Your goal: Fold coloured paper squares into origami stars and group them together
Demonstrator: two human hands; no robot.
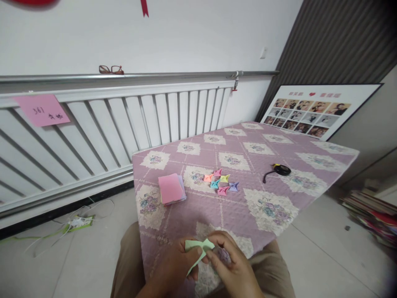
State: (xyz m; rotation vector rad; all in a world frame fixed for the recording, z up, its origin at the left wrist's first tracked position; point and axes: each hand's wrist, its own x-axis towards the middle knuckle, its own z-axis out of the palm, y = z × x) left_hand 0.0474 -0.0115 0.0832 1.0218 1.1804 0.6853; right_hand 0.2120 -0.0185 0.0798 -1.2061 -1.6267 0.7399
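A light green piece of folded paper (194,247) is held over the near edge of the table, between both hands. My left hand (182,263) is closed on its left part, the thumb pressed on top. My right hand (228,256) pinches the right end of the paper between thumb and fingers. Farther off on the cloth lie several small folded paper pieces (223,190) in pink, orange, yellow, teal and purple. To their left sits a stack of square paper sheets (171,188) with pink on top.
A purple patterned tablecloth (198,211) covers the table. A black tape measure (281,169) lies at the right. Behind stands a white radiator (149,111) with a pink note (41,110) and glasses (111,70) on the pipe. A photo board (322,107) leans at the back right.
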